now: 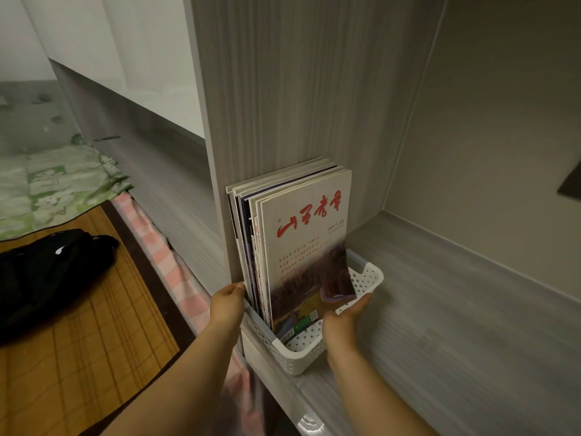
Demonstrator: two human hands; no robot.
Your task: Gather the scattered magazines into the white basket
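Reaching in from the near edge, both hands flank the white basket (301, 350), which sits on the grey shelf (440, 325) hard against the upright panel (283, 105) on its left. Left hand (228, 305): fingers bent at the basket's left rim; grip not discernible. Right hand (342, 322): fingers stretched flat along the right wall, pressing it. Magazines (305, 247) stand upright inside, packed to the left, red-lettered cover facing right. Left of the shelf: bamboo mat (94, 341), black bag (47, 278), farther off a green floral quilt (56, 190).
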